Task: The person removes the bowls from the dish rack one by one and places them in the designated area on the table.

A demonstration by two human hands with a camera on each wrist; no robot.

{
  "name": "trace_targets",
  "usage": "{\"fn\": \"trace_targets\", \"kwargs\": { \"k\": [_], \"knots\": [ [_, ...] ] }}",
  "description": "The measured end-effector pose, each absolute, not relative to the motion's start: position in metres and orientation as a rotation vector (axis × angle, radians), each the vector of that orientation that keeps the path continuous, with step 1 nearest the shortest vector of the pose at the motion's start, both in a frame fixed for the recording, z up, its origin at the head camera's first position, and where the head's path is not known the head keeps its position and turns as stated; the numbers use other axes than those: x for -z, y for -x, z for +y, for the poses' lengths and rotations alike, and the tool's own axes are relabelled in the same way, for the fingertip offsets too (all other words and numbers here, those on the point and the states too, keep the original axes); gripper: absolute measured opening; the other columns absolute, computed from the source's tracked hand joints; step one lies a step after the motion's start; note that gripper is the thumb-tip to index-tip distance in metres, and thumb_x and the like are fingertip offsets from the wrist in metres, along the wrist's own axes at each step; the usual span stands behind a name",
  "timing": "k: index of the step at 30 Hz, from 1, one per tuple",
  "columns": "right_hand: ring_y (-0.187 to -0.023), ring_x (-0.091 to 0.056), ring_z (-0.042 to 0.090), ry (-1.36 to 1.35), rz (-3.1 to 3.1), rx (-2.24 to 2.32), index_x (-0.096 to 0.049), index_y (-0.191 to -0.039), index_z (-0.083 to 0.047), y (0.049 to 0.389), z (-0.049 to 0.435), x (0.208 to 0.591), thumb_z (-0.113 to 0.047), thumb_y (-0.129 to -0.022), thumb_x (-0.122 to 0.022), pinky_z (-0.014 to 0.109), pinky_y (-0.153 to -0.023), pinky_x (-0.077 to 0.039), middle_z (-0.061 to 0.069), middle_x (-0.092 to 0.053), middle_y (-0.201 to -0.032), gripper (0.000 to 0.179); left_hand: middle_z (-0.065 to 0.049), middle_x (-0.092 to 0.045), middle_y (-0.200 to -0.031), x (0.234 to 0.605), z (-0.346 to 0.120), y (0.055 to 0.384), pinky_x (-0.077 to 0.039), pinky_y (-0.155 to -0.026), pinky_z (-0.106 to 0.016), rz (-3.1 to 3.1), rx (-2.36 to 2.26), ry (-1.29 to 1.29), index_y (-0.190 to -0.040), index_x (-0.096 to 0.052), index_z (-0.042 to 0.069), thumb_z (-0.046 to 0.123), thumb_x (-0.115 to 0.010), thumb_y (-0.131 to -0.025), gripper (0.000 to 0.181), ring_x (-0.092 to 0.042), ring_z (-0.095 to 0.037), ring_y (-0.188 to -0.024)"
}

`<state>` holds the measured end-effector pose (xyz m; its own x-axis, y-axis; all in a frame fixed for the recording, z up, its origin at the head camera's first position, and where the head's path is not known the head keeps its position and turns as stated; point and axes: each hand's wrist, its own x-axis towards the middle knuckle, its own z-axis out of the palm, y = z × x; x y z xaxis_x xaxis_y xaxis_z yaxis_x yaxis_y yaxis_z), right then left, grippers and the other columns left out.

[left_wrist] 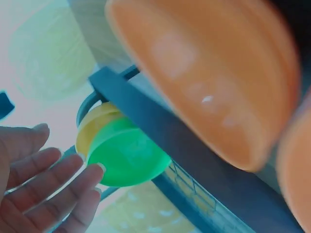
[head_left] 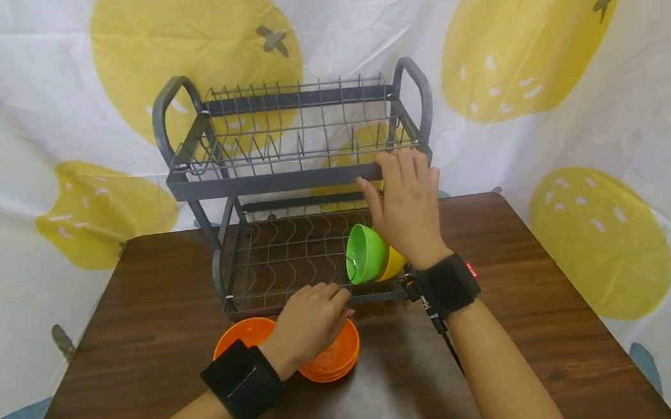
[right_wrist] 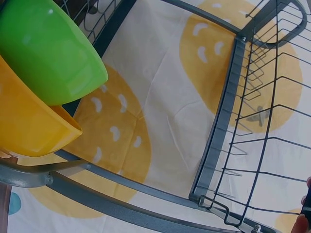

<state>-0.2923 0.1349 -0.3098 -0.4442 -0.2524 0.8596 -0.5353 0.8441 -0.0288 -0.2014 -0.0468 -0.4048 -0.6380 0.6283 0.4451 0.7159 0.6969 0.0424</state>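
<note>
A grey two-tier dish rack stands at the back of the table. My right hand grips the front rail of its upper tier near the right end; in the right wrist view only fingertips show at the edge. Below that hand, a green bowl and a yellow bowl stand tilted on their sides in the lower tier, one against the other. My left hand, fingers loosely extended and holding nothing, is over orange bowls in front of the rack, partly hiding them.
The dark wooden table extends to both sides of the rack. Behind it hangs a white cloth with yellow fruit prints. Thin wire dividers rise from the upper tier. A black cable trails from the right wristband.
</note>
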Motion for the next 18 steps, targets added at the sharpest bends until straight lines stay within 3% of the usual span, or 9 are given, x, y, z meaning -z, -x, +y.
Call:
{"fn": "trace_targets", "kwargs": {
  "k": [7,13,18],
  "knots": [
    [-0.096,-0.038,0.032,-0.58,-2.04,-0.353,-0.048,-0.112,-0.003,0.293,0.137,0.311,-0.038,-0.095,-0.046,0.044,-0.068,-0.029,0.013,-0.047,-0.098,0.039,-0.004,-0.062,-0.093,0.39,-0.023,0.238,-0.049,-0.06,-0.026,-2.702,0.755,0.807,-0.107,-0.061,0.005,0.022,-0.065,-0.086,0.027,-0.055,-0.01,-0.07],
    [-0.095,-0.038,0.032,-0.588,-2.031,-0.347,-0.048,-0.111,-0.004,0.293,0.138,0.311,-0.038,-0.095,-0.046,0.044,-0.067,-0.029,0.013,-0.046,-0.097,0.038,-0.012,-0.065,-0.102,0.396,-0.003,0.262,-0.052,-0.071,-0.032,-2.798,1.002,0.602,-0.111,-0.058,0.001,0.021,-0.066,-0.085,0.034,-0.061,-0.018,-0.084],
    [-0.094,-0.038,0.032,-0.595,-2.031,-0.347,-0.048,-0.111,-0.004,0.292,0.137,0.31,-0.037,-0.095,-0.046,0.044,-0.068,-0.029,0.014,-0.047,-0.097,0.037,-0.013,-0.064,-0.103,0.399,0.007,0.271,-0.052,-0.071,-0.033,-2.853,1.194,0.454,-0.114,-0.056,0.001,0.021,-0.064,-0.086,0.035,-0.061,-0.021,-0.086]
  ]
}}
